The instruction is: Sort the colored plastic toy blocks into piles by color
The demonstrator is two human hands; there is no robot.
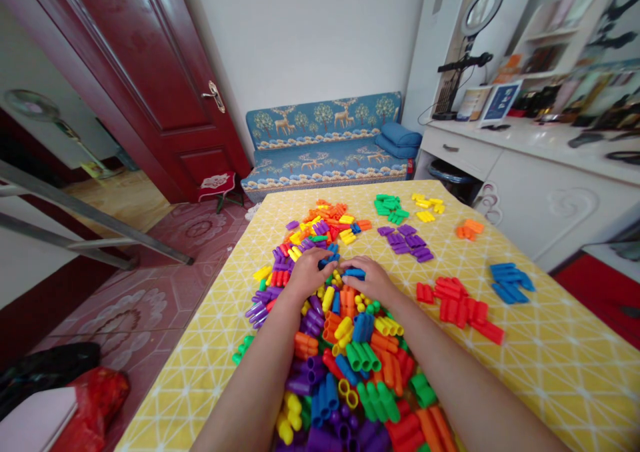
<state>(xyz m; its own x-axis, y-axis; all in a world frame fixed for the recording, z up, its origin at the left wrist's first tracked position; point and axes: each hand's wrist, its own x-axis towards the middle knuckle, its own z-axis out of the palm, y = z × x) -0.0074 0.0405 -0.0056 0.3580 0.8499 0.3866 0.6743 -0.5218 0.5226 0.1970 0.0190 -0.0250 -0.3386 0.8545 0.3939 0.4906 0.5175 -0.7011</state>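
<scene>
My left hand [311,273] reaches into the upper part of a large mixed pile of plastic building pieces [313,322], its fingers curled round a blue piece [327,260]. Just to its right, my right hand [371,280] grips another blue piece [355,274] between thumb and fingers. The pieces look like short joined tubes with rounded tips, in purple, orange, yellow, red, green and blue. My fingers partly cover both blue pieces. Beneath my hands lie small yellow and green pieces.
Single-colour groups lie right of the pile: green [390,207], yellow [427,205], purple [407,242], orange [469,229], red [463,305] and blue [510,283]. A yellow patterned cloth [540,365] covers the table. Beyond stand a blue sofa [325,152] and a white dresser [555,192].
</scene>
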